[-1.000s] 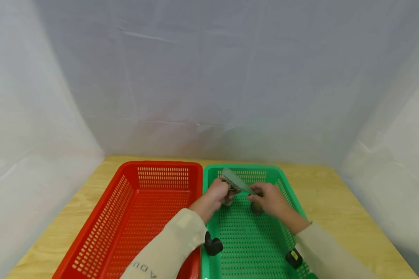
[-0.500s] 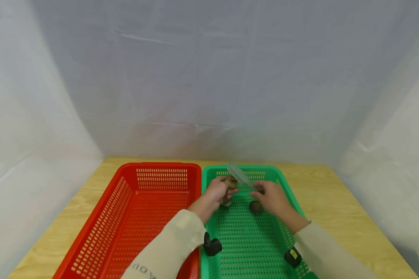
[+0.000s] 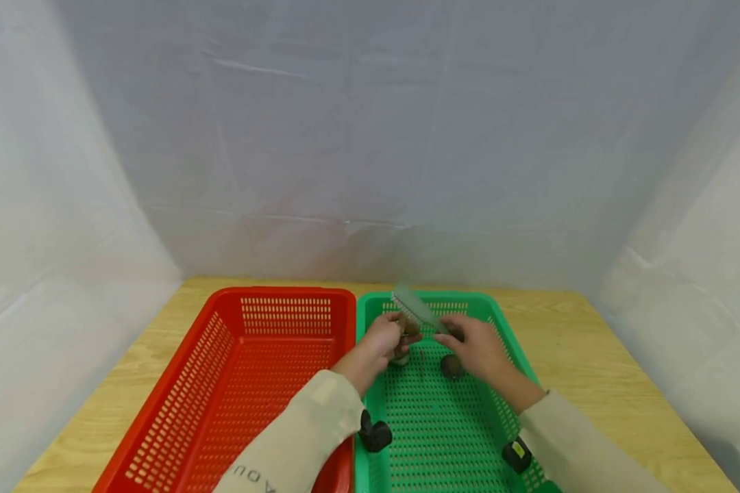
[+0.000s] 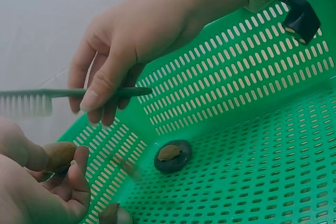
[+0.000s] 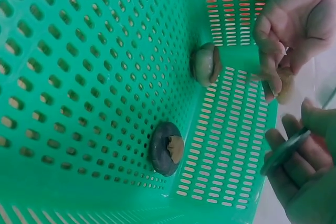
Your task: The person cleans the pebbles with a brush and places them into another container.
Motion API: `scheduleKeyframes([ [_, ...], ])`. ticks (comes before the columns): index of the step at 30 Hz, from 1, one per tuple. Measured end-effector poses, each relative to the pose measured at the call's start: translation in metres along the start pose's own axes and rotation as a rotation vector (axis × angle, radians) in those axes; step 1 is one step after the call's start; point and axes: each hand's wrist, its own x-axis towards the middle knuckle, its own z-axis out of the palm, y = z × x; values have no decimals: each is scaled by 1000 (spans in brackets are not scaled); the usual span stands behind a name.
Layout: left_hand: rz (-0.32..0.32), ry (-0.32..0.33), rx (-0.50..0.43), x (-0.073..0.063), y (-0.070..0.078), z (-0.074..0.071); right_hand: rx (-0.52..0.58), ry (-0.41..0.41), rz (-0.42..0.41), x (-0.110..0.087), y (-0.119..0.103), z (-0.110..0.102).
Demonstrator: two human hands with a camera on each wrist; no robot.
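My left hand [image 3: 385,339] pinches a small rounded brownish stone-like piece [image 4: 60,155] over the far left part of the green basket [image 3: 376,411]. In my right hand [image 3: 477,346] is the handle of a grey-green brush [image 3: 416,308]. Its pale bristles [image 4: 26,106] face down, close above the left hand; whether they touch the piece I cannot tell. Below, a dark round stone [image 4: 167,165] with a brown lump on top lies on the basket floor. A paler stone [image 5: 203,66] with a brown patch sits near the left hand. A blurred brown bit [image 4: 126,166] hangs in the air.
A red basket [image 3: 284,370] stands against the green one on its left. Both are on a wooden table [image 3: 567,356], with pale sheeting [image 3: 370,137] behind and at the sides. The green basket's perforated walls rise around both hands.
The brush head swung up and right off the left hand, then came back left over it. The blurred brown bit was not visible before. The left hand stays nearly in place.
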Motion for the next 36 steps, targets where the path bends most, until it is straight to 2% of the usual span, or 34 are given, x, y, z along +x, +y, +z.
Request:
scheduleKeyframes([
  [4, 13, 5, 7, 0, -2, 0, -4, -44, -50, 0, 1, 3],
  [14, 1, 9, 21, 0, -2, 1, -35, -96, -48, -2, 3, 4],
  [24, -22, 4, 28, -2, 1, 1, -10, -145, 21, 0, 5, 1],
  [31, -47, 7, 28, 0, 3, 2, -48, -106, 130, 3, 6, 1],
  [36, -50, 19, 26, 0, 2, 3, -36, -65, 157, 2, 5, 0],
])
